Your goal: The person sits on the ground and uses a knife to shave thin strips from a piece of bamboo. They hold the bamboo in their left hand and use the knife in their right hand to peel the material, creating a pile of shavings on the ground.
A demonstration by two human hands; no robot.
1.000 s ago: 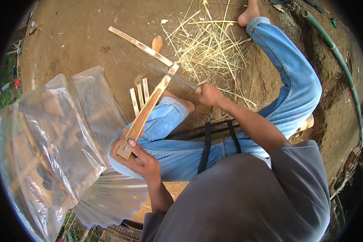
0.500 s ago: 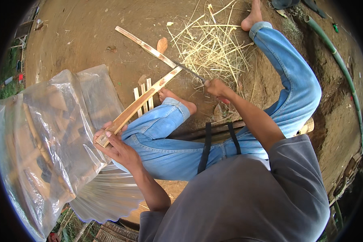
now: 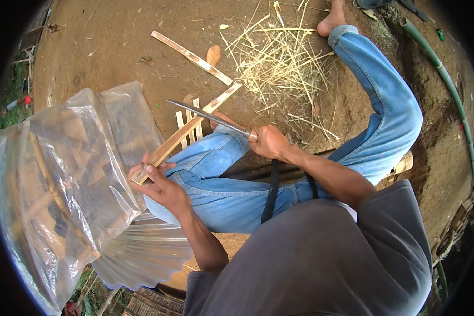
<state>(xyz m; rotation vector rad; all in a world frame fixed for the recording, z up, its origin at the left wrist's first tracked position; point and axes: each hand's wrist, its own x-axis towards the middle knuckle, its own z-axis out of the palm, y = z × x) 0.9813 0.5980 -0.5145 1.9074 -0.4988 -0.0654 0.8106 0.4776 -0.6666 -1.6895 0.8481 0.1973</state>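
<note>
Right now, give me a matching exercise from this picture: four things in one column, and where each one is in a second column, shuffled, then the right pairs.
Things:
1. knife
2. bamboo strip
3. pile of thin shavings
4. green hose

Places:
A. along the right edge of the dirt ground
B. gripped by the left hand at its near end
C. held by the right hand, blade across the strip
D. loose on the ground beyond the knees

Pairs: 1-C, 2-B, 3-D, 4-A
</note>
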